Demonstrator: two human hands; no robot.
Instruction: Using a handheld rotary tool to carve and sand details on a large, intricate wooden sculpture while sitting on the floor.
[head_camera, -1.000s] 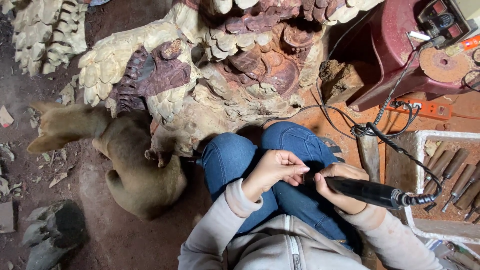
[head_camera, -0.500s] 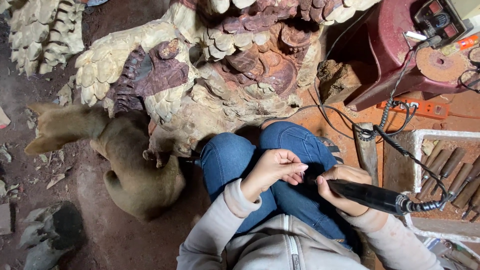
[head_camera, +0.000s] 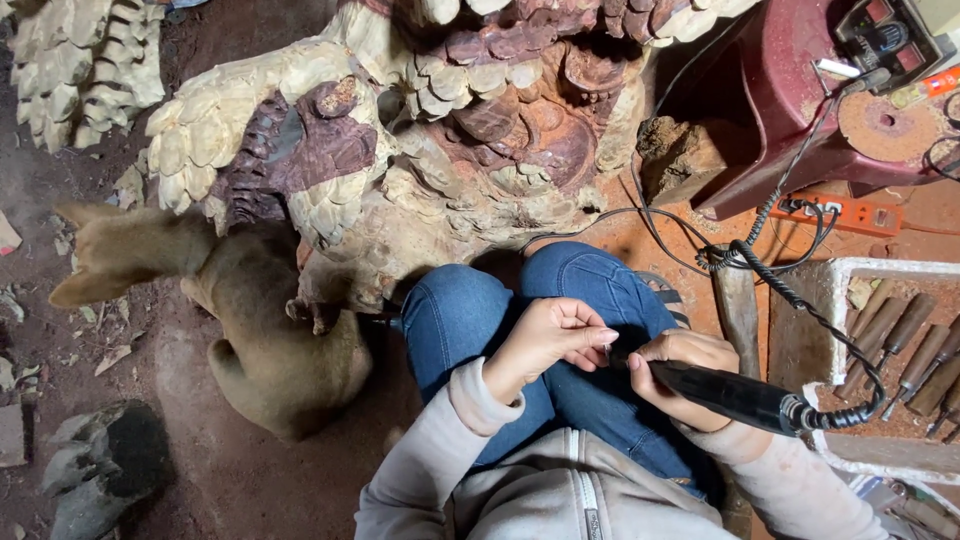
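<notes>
A: Which step is in hand here?

B: I judge it is a fitting or adjusting of the tool tip. The right hand is closed around the black rotary tool, which lies across the lap over the blue jeans. The left hand is pinched narrow at the front end of the tool; what it pinches is too small to tell.

A: And what does the next move call for?

B: I think a firm grip on the tool body while the left fingers work at the tip, and care with the coiled cable that runs from its rear end.

A: Does something differ from one second ago?

B: Little. Both hands stay at the same place on the lap. The large wood carving and the dog beside it have not moved; only the view shifts slightly.
</notes>
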